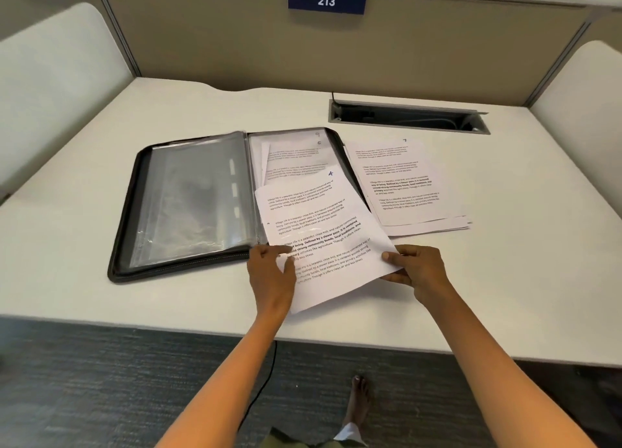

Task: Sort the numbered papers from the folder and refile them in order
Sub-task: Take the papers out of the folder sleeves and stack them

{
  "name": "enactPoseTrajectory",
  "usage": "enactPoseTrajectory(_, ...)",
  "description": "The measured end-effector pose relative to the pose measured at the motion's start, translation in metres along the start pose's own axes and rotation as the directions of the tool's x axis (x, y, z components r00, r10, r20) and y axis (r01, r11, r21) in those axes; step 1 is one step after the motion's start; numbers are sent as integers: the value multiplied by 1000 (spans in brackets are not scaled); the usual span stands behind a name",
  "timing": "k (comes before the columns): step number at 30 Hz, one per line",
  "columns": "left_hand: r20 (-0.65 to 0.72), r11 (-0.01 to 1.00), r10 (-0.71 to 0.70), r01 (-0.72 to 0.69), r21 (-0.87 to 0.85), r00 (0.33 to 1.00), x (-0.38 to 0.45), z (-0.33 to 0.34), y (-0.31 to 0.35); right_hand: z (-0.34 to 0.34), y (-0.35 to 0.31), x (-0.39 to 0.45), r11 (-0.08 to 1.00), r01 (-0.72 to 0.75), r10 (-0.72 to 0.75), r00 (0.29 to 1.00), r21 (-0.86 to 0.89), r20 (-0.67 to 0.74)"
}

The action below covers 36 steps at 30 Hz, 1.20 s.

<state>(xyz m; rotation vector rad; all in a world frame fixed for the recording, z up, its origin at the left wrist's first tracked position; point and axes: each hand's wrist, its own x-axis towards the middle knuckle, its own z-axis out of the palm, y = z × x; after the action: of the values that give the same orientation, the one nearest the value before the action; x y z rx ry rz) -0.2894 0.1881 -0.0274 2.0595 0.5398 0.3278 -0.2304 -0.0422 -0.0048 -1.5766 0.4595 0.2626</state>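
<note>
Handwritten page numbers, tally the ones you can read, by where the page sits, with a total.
Held sheet: 1, reads 4
In the folder: 2, read 9 and 6
Stack beside the folder: 1, reads 7
Total: 4

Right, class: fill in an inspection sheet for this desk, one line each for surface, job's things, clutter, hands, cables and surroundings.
Surface: white desk, with a cable hatch standing open at the back.
Job's things: black folder lying open, plastic sleeves on its left half, loose sheets marked 9 and 6 on its right; sheet marked 4 held over the folder's near edge; paper stack topped by 7, right of the folder.
Clutter: nothing seen.
Hands: left hand and right hand each grip a near corner of sheet 4.
Cables: black cable hanging below the desk edge.
Surroundings: beige partition with sign 213; grey carpet.
</note>
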Motion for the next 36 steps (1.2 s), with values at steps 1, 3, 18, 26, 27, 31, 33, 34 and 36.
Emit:
enactPoseTrajectory(1,-2,997,-70,70,-43,998,0,-1,-1,-4,3,-3,1000,1,-1,1000,-5,-6)
enactPoseTrajectory(3,8,981,-174,174,-88,985,-1,-2,-2,-13,10,-10,1000,1,-2,1000,-14,-15)
enactPoseTrajectory(18,140,889,-333,360,-285,933,-23,10,13,-97,24,-44,992,112,-112,994,-49,17)
enactPoseTrajectory(26,187,917,-177,231,-326,966,-37,22,34,-134,7,-49,977,201,-199,979,-68,34)
enactPoseTrajectory(27,186,915,-164,220,-339,969,-35,24,39,-137,5,-48,977,205,-204,979,-64,28)
enactPoseTrajectory(31,175,917,-78,140,-375,981,-20,38,60,-150,-5,-31,977,210,-210,978,-35,-16)
enactPoseTrajectory(33,164,919,-26,89,-385,986,-7,47,74,-154,-10,-20,977,215,-215,976,-3,-35)
enactPoseTrajectory(34,155,918,-8,69,-390,988,2,53,81,-154,-13,-15,976,219,-219,975,14,-42)
enactPoseTrajectory(36,139,918,16,41,-393,990,19,64,94,-154,-18,-2,973,226,-224,973,43,-60)
